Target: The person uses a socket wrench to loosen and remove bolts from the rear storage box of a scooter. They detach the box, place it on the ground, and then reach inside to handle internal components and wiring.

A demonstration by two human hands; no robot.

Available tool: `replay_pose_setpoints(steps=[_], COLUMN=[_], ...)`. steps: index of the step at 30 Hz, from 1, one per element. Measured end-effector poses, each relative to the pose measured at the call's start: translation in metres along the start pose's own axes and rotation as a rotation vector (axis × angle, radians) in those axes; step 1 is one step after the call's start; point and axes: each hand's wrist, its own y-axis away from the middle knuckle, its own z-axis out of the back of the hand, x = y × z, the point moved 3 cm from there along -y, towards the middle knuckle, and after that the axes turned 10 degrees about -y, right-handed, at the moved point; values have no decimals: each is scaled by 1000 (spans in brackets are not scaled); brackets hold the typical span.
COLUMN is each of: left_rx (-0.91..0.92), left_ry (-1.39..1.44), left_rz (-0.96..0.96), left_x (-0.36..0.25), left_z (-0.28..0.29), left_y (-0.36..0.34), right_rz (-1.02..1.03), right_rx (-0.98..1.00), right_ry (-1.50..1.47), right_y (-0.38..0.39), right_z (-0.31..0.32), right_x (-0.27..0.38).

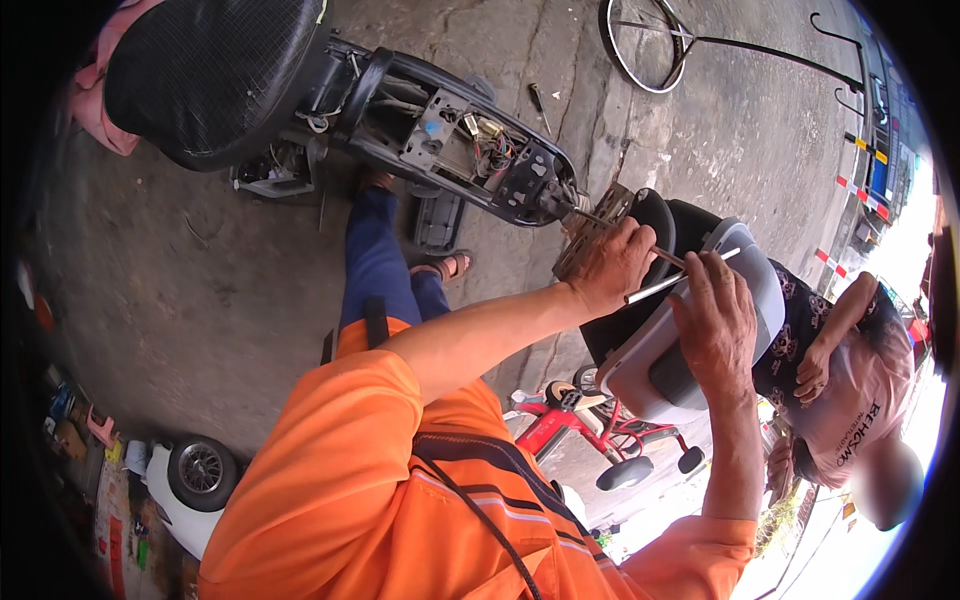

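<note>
A T-handle wrench (pixel 672 284) reaches with its shaft to the tail end of a stripped scooter frame (pixel 530 190). My left hand (pixel 617 265) is closed round the shaft. My right hand (pixel 716 318) grips the silver crossbar, its fingers bent over it. Beside my left hand lies a worn metal plate (pixel 592 232) next to the frame tail. Past it, under my hands, sits a grey and black box (pixel 655 365), partly hidden by my right hand. Wires and connectors (pixel 490 140) show inside the frame. Where the wrench tip meets the frame is too small to make out.
The black scooter seat (pixel 215 75) is at the upper left. A screwdriver (pixel 538 100) lies on the concrete floor. A wheel rim (pixel 645 45) is at the top. Another person (pixel 840 370) is at the right, near a red child's bike (pixel 590 425). A white-bodied wheel (pixel 202 473) is lower left.
</note>
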Motion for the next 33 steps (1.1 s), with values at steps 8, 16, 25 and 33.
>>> replay_pose_setpoints(steps=[8,16,25,33], left_rx=[-5,-2,42,-9], left_ry=[-26,-51,-112,-153], left_rz=[-27,-44,-6,-74], left_x=[-2,-4,2,-1], left_z=[1,1,0,-1], left_y=[5,7,10,8], right_rz=[-1203,-722,-1051,-170], right_rx=[-263,-221,-362,-85], right_ry=[-1713,-659,-1283,-37], right_y=[1,9,24,2], right_z=[-39,-26,-38,-22], right_x=[-5,-3,-7,7])
